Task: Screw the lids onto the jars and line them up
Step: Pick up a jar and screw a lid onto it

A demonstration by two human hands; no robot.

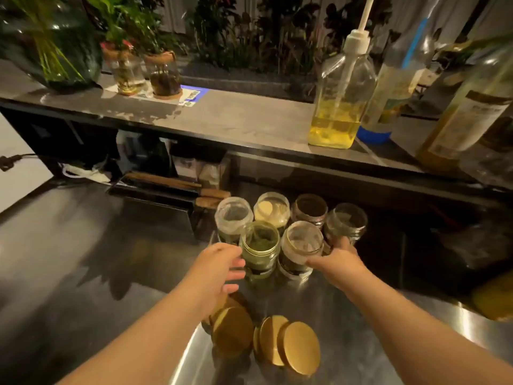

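Note:
Several open jars stand clustered on the steel counter (83, 259), none with a lid on. Front left is a jar of green powder (259, 245); front right is a clear jar (301, 247). Behind them are a pale-rimmed jar (233, 215), a jar with cream contents (272, 208), a brown-filled jar (309, 209) and a dark jar (345, 222). Several gold lids (298, 345) lie overlapping nearer to me. My left hand (219, 269) is beside the green jar, fingers spread, touching its side. My right hand (340, 258) wraps the clear jar's right side.
A raised shelf (222, 118) behind holds a pump bottle of yellow liquid (338, 98), tall bottles (458, 120) at right, and plant jars (163, 76) at left. A dark box with wooden-handled knives (172, 190) sits left of the jars.

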